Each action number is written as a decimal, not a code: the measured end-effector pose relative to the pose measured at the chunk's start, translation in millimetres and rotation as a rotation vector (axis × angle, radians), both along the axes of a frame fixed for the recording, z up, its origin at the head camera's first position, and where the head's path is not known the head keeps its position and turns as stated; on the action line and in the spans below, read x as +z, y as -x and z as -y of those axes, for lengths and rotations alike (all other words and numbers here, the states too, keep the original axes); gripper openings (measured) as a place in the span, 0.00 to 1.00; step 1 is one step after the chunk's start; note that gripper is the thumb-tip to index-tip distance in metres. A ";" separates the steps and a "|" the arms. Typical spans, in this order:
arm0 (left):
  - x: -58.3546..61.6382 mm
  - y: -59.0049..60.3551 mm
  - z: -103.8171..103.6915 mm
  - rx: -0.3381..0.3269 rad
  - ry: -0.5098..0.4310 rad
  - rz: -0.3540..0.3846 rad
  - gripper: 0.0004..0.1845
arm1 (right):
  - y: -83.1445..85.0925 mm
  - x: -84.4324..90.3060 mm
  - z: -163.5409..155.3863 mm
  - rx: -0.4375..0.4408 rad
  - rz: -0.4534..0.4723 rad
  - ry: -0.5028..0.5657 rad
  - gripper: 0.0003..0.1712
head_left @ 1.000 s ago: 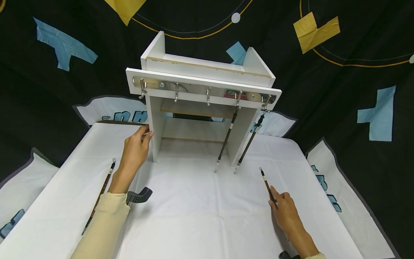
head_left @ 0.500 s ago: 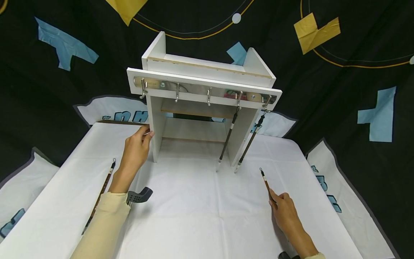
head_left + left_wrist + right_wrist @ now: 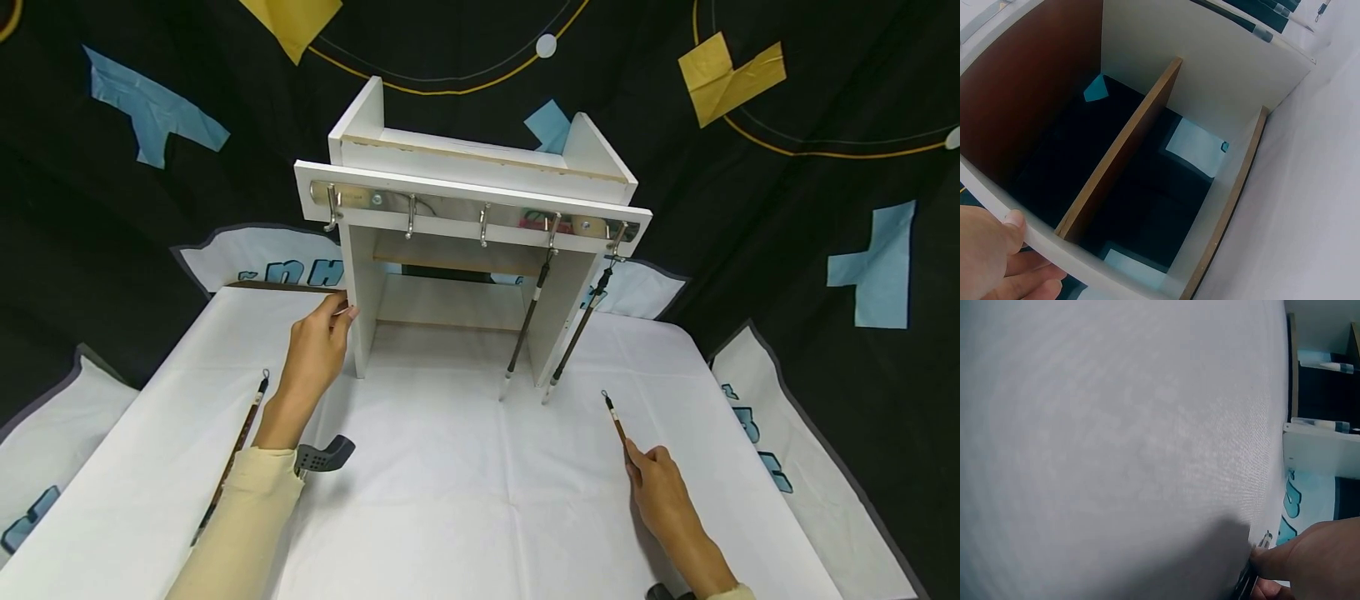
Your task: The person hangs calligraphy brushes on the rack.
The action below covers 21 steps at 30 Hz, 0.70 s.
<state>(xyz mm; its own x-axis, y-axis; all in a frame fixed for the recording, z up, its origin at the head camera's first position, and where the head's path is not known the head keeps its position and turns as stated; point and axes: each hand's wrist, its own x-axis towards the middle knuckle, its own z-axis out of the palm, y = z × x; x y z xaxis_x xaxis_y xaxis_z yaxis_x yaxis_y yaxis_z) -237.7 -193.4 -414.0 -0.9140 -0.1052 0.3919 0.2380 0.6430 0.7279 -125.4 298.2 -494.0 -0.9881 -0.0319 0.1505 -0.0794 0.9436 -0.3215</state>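
the right hand (image 3: 663, 492), sitting between 4 and 5 o'clock in the head view, is holding a brush (image 3: 615, 419) in a narrow grip, its loop (image 3: 605, 394) pointing to 11 o'clock; the bristle end is being hidden by the hand. the left hand (image 3: 315, 354), between 8 and 9 o'clock, is pinching the edge of a side panel (image 3: 1067, 253) of the rack (image 3: 450, 166), which is standing upright at 12 o'clock. two hung brushes (image 3: 527, 320) are occupying the rack's right-hand hooks; the middle hook (image 3: 483, 225) and two toward 9 o'clock are showing bare. a loose brush (image 3: 243, 432) is lying at 8 o'clock on the table (image 3: 450, 467). assessment: the step in hand appears to be gripping one brush while bracing the rack. good practice would be leaving the loop clear of the fingers, holding the shaft firmly without twisting, and pressing the panel evenly, since tugging could be setting the hung brushes swinging.
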 end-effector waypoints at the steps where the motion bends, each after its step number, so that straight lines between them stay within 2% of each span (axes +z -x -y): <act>1: -0.3 0.0 0.0 0.001 0.000 0.000 0.22 | 0.1 -0.1 -0.1 0.003 -0.004 -0.004 0.24; 21: -0.3 0.5 -0.3 0.008 0.001 0.006 0.22 | -0.1 1.2 0.2 -0.007 0.000 0.016 0.27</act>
